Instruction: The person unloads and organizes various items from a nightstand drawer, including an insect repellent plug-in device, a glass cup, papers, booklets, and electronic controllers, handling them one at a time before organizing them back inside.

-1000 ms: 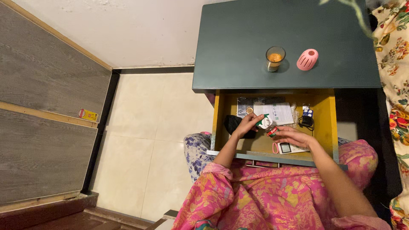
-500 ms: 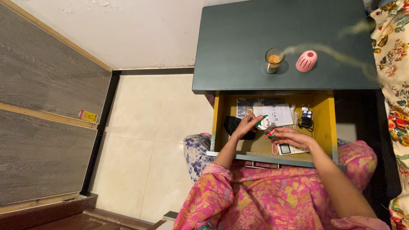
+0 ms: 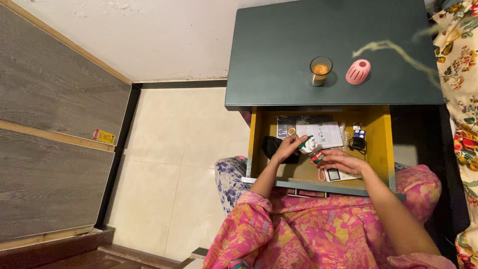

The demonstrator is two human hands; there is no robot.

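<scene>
Both my hands are inside an open yellow drawer (image 3: 379, 134) of a dark green cabinet. My left hand (image 3: 289, 148) holds a small white bottle with a green cap (image 3: 307, 144). My right hand (image 3: 340, 160) grips a small red-and-green container (image 3: 317, 157) just beside that bottle. Papers (image 3: 326, 133), a black pouch (image 3: 271, 146), a dark cable with a charger (image 3: 357, 142) and a small white-and-pink gadget (image 3: 334, 175) lie in the drawer around them.
On the green cabinet top (image 3: 279, 55) stand a glass of amber liquid (image 3: 320, 70) and a pink oval object (image 3: 358, 71). A floral cloth (image 3: 460, 74) runs along the right. Cream floor tiles (image 3: 169, 149) and grey wooden panels (image 3: 45, 99) are at the left.
</scene>
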